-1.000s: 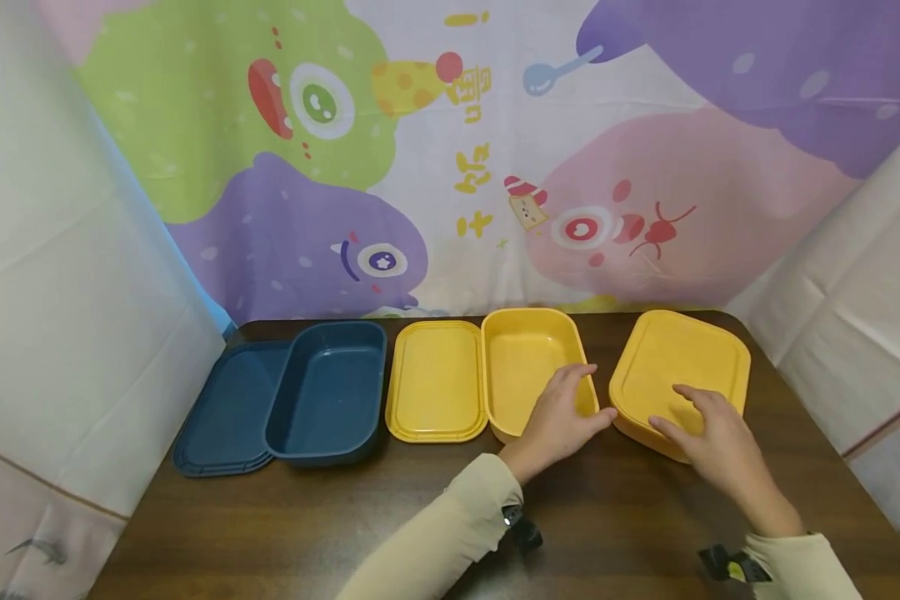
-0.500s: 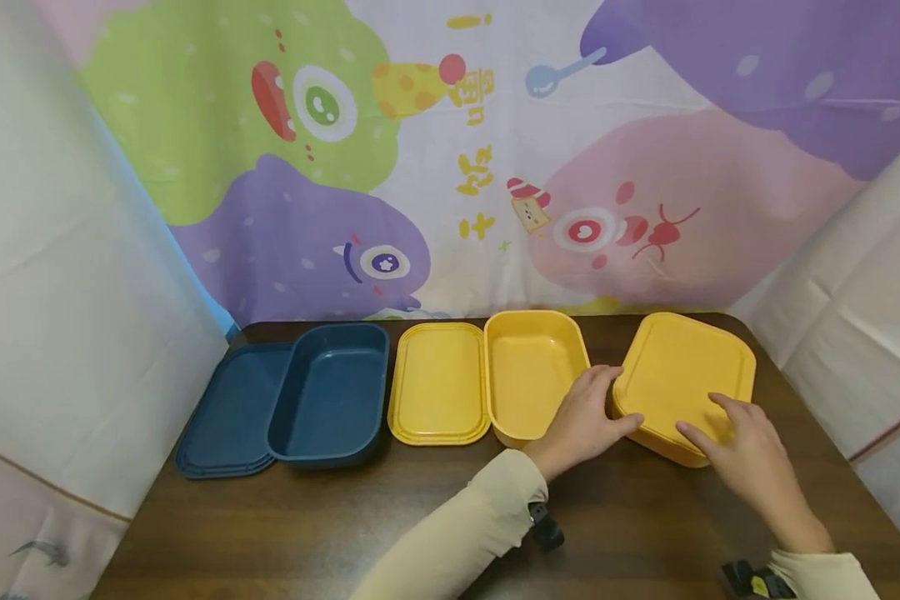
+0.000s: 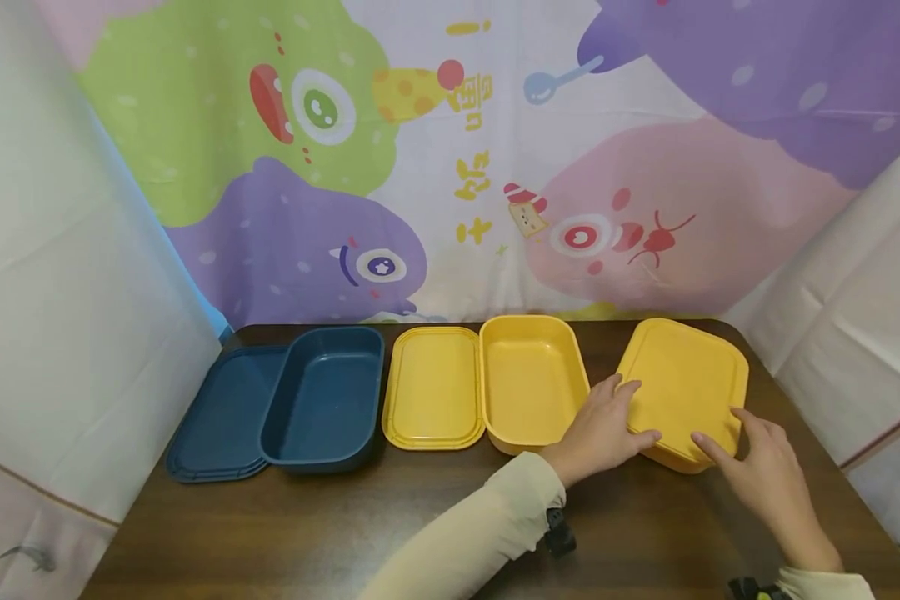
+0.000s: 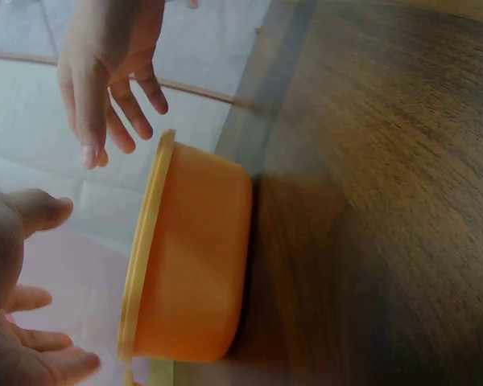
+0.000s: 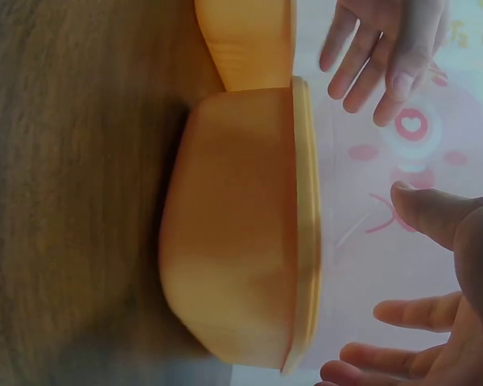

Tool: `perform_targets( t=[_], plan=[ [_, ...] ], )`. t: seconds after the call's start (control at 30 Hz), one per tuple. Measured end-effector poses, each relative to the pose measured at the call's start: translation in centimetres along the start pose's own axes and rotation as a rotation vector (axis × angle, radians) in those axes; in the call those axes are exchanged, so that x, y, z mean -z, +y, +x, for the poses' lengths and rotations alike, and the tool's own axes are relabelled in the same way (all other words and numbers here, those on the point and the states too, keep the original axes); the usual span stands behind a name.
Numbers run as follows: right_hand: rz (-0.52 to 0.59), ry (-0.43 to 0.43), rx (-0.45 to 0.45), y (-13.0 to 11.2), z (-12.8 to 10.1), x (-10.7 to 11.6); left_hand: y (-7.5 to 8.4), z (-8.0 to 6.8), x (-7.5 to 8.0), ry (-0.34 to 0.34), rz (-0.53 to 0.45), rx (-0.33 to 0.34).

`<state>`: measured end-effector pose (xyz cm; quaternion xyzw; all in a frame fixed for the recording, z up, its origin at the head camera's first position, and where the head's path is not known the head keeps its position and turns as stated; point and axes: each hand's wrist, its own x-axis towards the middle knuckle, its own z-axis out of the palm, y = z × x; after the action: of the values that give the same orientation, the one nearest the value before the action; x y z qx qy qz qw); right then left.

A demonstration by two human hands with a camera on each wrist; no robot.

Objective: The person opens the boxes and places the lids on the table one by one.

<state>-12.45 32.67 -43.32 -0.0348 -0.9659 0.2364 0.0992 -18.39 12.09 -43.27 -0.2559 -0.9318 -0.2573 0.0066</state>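
A closed yellow box (image 3: 682, 392) with its lid on stands at the right of the dark wooden table (image 3: 345, 533). My left hand (image 3: 607, 421) is at the box's near left corner, fingers straight and spread. At the near right corner is my right hand (image 3: 753, 454), also spread. The left wrist view shows the box (image 4: 193, 257) from the side, with the right hand (image 4: 105, 80) and my left thumb (image 4: 36, 211) a little off the lid rim. In the right wrist view, the lid (image 5: 306, 225) lies between my right thumb (image 5: 435, 213) and the left hand (image 5: 386, 48). Neither hand grips anything.
Left of the closed box stand an open yellow box (image 3: 532, 383), a yellow lid (image 3: 433, 387), an open dark blue box (image 3: 322, 400) and a blue lid (image 3: 217, 417). A cartoon backdrop (image 3: 450, 167) and white sheets wall in the table on three sides.
My left hand has moved right, from the open yellow box to the closed box's left corner. My right hand has slid from the lid's middle to its near right corner. The closed box turned slightly.
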Motion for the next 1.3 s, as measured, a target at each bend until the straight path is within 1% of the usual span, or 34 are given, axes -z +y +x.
perform_targets(
  t=[0.13,0.27,0.43,0.6,0.73,0.87,0.97,1.07,1.2,1.3],
  plan=[
    [0.008,-0.040,-0.046,0.3,0.0,-0.3,0.2,0.1,-0.2,-0.023,0.018,0.037],
    [0.031,-0.074,-0.082,0.5,0.1,-0.6,0.4,0.3,-0.4,-0.026,0.027,0.077],
    [0.065,-0.077,-0.094,0.8,0.0,-1.0,0.6,0.3,-1.1,-0.026,0.028,0.121],
    [0.097,-0.080,-0.123,1.4,0.1,-1.6,0.9,0.4,-1.6,-0.032,0.034,0.181],
    [0.112,-0.121,-0.170,1.9,0.2,-1.9,1.1,0.6,-1.9,-0.032,0.040,0.206],
    [0.130,-0.169,-0.224,2.2,0.3,-1.9,1.3,0.6,-2.3,-0.034,0.008,0.213],
    [0.150,-0.209,-0.267,2.4,0.5,-2.0,1.6,0.5,-2.5,-0.051,-0.030,0.240],
    [0.175,-0.250,-0.311,2.5,0.8,-2.0,1.8,0.4,-2.6,-0.065,-0.046,0.266],
    [0.231,-0.277,-0.373,2.7,1.1,-2.2,2.0,0.4,-2.6,-0.075,-0.046,0.284],
    [0.281,-0.258,-0.406,2.8,1.2,-2.4,2.0,0.5,-2.6,-0.070,-0.063,0.290]
  ],
)
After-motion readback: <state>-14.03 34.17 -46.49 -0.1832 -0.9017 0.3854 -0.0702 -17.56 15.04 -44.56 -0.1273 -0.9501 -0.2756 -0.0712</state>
